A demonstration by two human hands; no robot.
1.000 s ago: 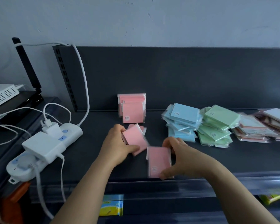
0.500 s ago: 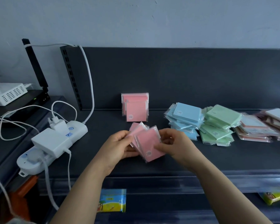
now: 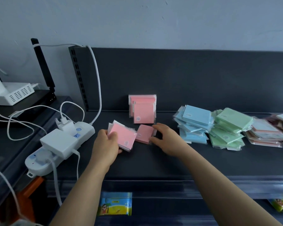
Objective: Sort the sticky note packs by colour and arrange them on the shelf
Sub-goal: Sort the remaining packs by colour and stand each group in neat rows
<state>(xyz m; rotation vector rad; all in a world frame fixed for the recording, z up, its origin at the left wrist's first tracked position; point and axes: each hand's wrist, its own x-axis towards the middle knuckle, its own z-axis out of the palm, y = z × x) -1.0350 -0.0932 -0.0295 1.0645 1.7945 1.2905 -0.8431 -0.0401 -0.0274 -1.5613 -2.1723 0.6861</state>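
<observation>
Half a second ago both hands met over one fan of pink packs in the middle of the frame; now they have parted. The left hand keeps the pink stack alone, thumb curled over its left edge, its fingers mostly hidden underneath, and has shifted it a little toward the left. The right hand has let go of that stack and moved to a single pink pack lying flat on the shelf, pinching it between fingertips at its upper right corner and thumb at its lower edge. That pack lies just below the upright pink packs, which lean against the back panel as before. The blue pile, green pile and pale pile at centre right have not changed.

The number of packs in the left hand's stack cannot be counted. The round labels on the packs are too small to read. The pale pile runs off the right edge of the frame, and its colours are hard to tell apart. At lower centre, a colourful packet sits partly behind the shelf's front lip.
</observation>
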